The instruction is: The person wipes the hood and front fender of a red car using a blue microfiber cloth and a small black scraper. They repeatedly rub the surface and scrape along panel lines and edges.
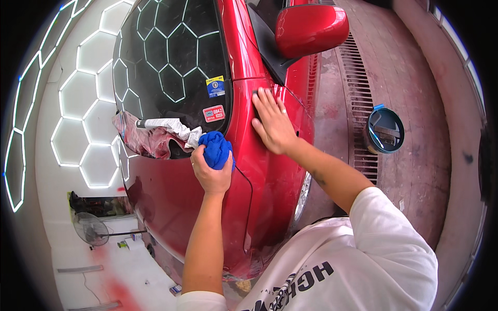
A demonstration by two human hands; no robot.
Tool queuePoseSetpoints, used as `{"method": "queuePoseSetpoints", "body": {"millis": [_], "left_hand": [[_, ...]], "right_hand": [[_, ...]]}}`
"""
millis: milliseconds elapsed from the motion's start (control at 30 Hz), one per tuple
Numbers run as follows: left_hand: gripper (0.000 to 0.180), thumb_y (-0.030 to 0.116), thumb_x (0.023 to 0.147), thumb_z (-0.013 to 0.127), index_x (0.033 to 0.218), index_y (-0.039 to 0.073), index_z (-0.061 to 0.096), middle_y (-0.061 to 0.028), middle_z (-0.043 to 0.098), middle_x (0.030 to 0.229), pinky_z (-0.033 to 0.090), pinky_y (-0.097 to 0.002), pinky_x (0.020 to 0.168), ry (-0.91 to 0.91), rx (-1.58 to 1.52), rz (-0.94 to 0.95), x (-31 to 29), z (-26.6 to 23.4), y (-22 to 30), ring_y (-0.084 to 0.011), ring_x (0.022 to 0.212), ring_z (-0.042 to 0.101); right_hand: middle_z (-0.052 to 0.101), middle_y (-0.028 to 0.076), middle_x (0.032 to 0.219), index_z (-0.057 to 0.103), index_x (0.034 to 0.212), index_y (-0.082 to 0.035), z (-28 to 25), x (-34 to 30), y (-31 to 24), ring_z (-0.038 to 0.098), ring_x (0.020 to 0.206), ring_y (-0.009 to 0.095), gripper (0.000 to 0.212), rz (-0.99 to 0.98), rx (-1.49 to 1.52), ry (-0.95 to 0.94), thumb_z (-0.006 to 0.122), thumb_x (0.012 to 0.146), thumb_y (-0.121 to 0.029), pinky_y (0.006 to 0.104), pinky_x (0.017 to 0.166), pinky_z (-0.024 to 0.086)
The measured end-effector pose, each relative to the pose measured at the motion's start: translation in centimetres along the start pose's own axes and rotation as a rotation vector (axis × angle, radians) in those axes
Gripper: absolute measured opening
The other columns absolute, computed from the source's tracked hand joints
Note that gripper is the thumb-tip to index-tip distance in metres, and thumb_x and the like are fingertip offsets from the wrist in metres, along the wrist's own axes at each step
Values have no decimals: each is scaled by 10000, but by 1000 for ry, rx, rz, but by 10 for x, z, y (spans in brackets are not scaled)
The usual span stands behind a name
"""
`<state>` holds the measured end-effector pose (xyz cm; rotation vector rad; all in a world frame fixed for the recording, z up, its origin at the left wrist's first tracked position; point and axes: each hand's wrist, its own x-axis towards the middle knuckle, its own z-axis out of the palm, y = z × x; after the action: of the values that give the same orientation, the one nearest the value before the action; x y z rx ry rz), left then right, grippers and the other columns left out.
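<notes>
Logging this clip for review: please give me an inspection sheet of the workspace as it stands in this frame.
Surface: red car body, glossy, with the hexagon ceiling lights mirrored in its windscreen.
Job's things: blue cloth, bunched against the panel by the windscreen corner.
Clutter: crumpled masking paper at the windscreen base; round blue-rimmed tin on the floor.
Hands: left hand grips the blue cloth; right hand lies flat on the panel below the side mirror.
Cables: nothing seen.
Surroundings: floor drain grate, standing fan.
</notes>
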<state>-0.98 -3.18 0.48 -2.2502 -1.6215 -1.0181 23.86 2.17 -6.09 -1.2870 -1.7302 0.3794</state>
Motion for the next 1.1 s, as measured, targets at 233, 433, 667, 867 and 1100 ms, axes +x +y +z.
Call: {"method": "queuePoseSetpoints", "body": {"millis": [233,433,667,867,1100], "left_hand": [[718,288,845,940,1389,31,547,-231,637,1289,508,-567,1063,14,6,24,2,-2,1,-466,1213,632],[712,288,840,943,1378,33,552,-228,637,1279,506,-570,1059,22,-4,45,4,2,0,-466,1208,629],[697,288,808,951,1339,54,565,-229,645,1257,504,-586,1049,52,-10,57,4,4,1,-475,1191,625],[690,276,806,950,1336,58,565,-225,648,1249,507,-583,1042,42,-7,42,6,-6,3,-470,1182,629],[686,268,807,947,1337,63,562,-222,652,1248,507,-586,1048,43,6,54,4,-3,5,-471,1181,633]], "right_hand": [[224,254,1849,288,1754,11,4,-57,-28,181,1728,433,726,-31,-48,-156,492,1151,-339,651,1368,167],[295,249,1822,339,1729,7,-15,21,-25,251,1703,438,695,-26,-183,-19,501,1144,-332,661,1346,245],[350,245,1798,386,1705,5,-24,19,-36,319,1679,424,679,-52,-370,-42,513,1132,-337,667,1319,309],[372,233,1789,404,1694,3,-20,-1,-56,342,1670,415,660,-57,-346,-100,497,1138,-341,686,1285,357],[364,235,1794,386,1700,0,-29,30,-54,338,1671,424,659,2,-333,-74,479,1157,-360,695,1269,386]]}}
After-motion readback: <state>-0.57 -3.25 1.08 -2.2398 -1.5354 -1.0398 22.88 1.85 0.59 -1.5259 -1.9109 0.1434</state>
